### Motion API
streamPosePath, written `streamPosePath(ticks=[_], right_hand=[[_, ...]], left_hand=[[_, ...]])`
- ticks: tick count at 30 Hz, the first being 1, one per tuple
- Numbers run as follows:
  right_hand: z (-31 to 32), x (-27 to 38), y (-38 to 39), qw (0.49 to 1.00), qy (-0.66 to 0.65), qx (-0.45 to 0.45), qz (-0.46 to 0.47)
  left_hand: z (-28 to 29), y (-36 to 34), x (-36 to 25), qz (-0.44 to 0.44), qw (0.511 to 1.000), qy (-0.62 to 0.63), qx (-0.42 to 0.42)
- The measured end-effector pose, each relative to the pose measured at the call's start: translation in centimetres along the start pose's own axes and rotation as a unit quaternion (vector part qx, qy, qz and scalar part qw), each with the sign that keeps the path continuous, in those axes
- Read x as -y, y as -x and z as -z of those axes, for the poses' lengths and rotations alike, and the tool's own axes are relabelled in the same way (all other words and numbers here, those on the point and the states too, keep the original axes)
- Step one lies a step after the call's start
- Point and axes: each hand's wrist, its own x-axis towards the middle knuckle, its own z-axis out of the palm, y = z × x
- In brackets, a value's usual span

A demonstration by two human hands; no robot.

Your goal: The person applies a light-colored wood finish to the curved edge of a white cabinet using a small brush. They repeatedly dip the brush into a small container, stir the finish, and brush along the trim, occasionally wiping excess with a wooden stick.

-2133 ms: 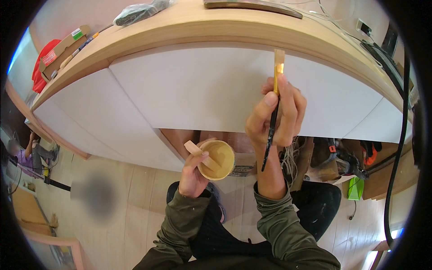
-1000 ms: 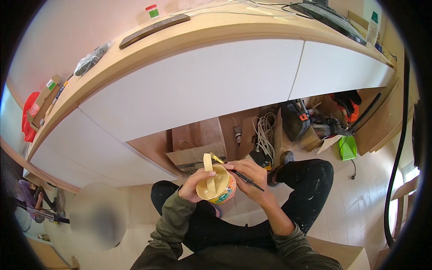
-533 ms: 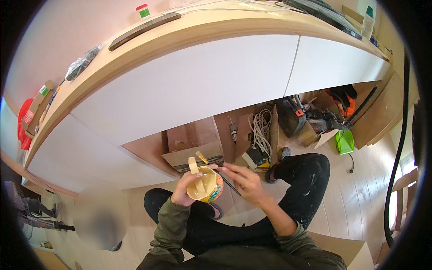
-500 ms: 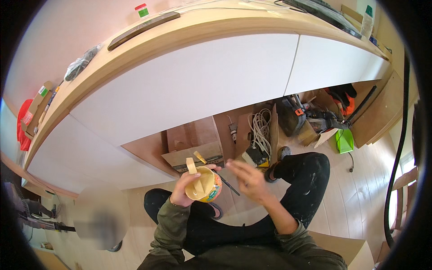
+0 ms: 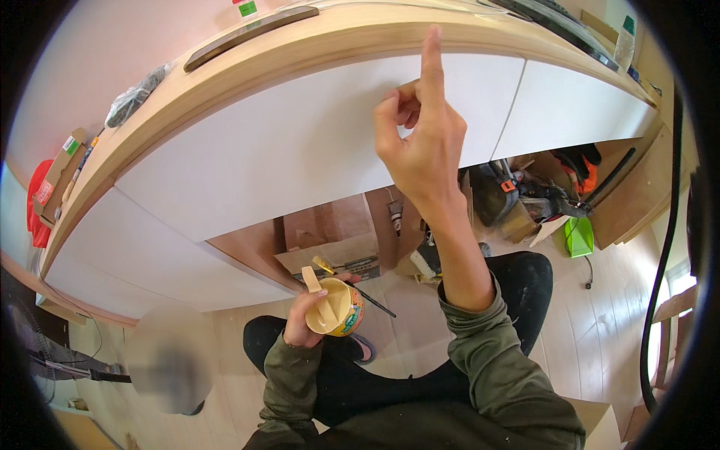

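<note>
Holding the tub (image 5: 351, 320) in your left hand (image 5: 300, 322), in the head view, you have the thumb at its near-left rim and fingertips showing past its far side. The mouth faces up toward you, which probably keeps the pale contents in and in sight. A flat stick (image 5: 310, 280) leans from inside over the tub's far-left rim; your thumb lies against it, likely to stop it sliding. The slim brush (image 5: 375, 301) runs slantwise just beyond the tub, bristles far left, dark handle right. Those same fingertips seem to pin it, presumably to leave your other hand free, though the exact contact is hidden.

Your right hand (image 5: 424, 146) grasps nothing visible, well beyond the tub and to its right. Its index finger is straight, the others curled, in front of the white panel (image 5: 285, 142) and countertop edge (image 5: 360, 37); whether the tip touches, you cannot tell. Just beyond the tub sits a cardboard box (image 5: 326, 225).
</note>
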Motion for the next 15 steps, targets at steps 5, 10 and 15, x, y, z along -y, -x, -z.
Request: streamPosePath(ticks=[5,10,15], right_hand=[[-0.6,0.9,-0.4,0.998,0.045,-0.016,-0.028],[-1.4,0.9,-0.3,0.997,0.061,-0.037,-0.004],[-2.3,1.3,0.0,0.997,0.062,-0.046,-0.001]], left_hand=[[1.1,0.5,0.1,0.002,1.0,-0.007,-0.026],[1.1,0.6,-0.1,-0.003,1.0,-0.005,-0.027],[1.4,0.7,-0.1,-0.003,0.999,-0.022,-0.047]])
